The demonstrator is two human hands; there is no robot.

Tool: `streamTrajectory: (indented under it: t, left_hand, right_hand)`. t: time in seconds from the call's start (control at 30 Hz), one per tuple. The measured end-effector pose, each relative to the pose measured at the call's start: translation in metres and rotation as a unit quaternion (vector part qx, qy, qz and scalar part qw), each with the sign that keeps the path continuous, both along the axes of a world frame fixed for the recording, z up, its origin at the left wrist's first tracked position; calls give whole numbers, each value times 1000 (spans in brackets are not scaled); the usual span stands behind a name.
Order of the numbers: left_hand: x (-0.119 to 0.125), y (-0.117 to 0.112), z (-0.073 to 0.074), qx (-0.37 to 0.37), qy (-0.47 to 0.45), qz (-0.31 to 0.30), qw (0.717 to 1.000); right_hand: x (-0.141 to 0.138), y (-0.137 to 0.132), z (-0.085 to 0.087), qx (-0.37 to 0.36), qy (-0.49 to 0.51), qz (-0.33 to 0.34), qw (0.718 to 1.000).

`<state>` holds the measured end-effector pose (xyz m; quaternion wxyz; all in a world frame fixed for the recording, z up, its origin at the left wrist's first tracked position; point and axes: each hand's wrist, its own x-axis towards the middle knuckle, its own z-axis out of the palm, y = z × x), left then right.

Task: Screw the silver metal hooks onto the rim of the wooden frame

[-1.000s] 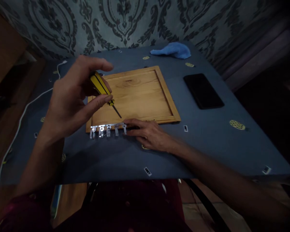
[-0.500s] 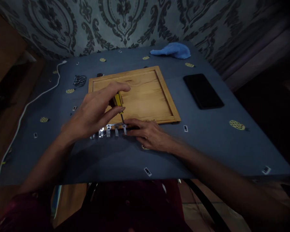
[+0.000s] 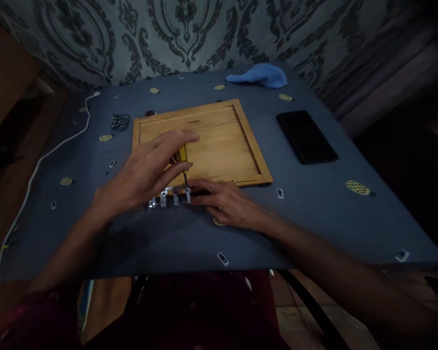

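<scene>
My left hand (image 3: 146,165) is closed around the yellow handle of a screwdriver (image 3: 183,153). Its shaft points down, tip against the rightmost of several shiny metal hooks (image 3: 188,195) in a row along a strip at the near edge of a shallow wooden tray or framed panel (image 3: 255,146). With thumb and forefinger, my right hand (image 3: 224,201) pinches at that same end hook, lying low by the panel's front edge. Part of the hook strip is hidden behind my left hand, and fingers cover some of the handle.
Loose dark metal hooks (image 3: 120,122) lie in a small heap left of the panel. A black phone (image 3: 306,137) rests to the right, and a blue cloth (image 3: 263,76) near the wall. A white cable (image 3: 58,146) runs down the left of the blue tablecloth (image 3: 314,214).
My left hand has shifted slightly to the right and rolled a little, turning with the screwdriver, which stands more upright. The right hand and the panel stay in place.
</scene>
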<state>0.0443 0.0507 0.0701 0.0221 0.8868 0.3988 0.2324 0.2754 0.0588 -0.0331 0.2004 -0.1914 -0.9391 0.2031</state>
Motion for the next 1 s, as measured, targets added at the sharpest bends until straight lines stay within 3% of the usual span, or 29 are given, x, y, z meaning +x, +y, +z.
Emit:
streamTrajectory:
  t: [0.43,0.67,0.8,0.9,1.0]
  left_hand:
    - [9,-7,-2,14,-44,38,998]
    - [3,-5,3,11,-32,14,999]
    - [0,-4,4,-32,-29,0,999]
    - [0,-7,9,-30,-35,12,999]
    - [0,-12,20,18,-99,43,994]
  right_hand:
    - [0,0,0,-17,-5,5,1000]
    - [0,1,-1,-25,1,5,1000]
    - [0,1,-1,-18,-8,1,1000]
    - [1,1,-1,-23,-4,1,1000]
    - [1,1,-1,-27,0,9,1000]
